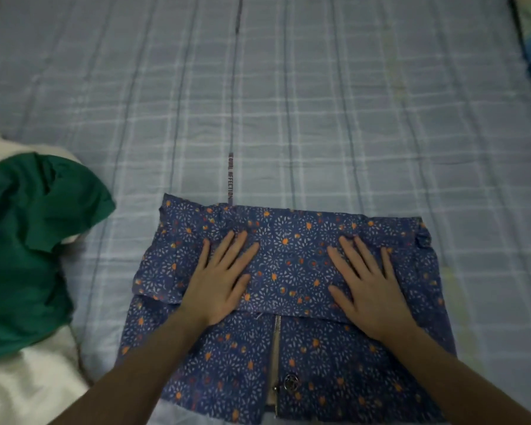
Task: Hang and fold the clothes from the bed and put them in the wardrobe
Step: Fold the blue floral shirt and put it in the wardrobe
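Both hands lie flat on the blue patterned garment [288, 271] on the bed [319, 102], the left hand [224, 280] and right hand [368, 286] with straight, spread fingers. Its zipper [277, 357] runs below the fingers. A green cloth [28, 240] lies far left of them.

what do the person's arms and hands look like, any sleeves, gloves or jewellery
Both forearms are bare as far as the picture shows, with no sleeve in view. The left hand and the right hand wear no gloves. No rings, watch or bracelets show on the fingers or wrists. The nails look short and unpainted.
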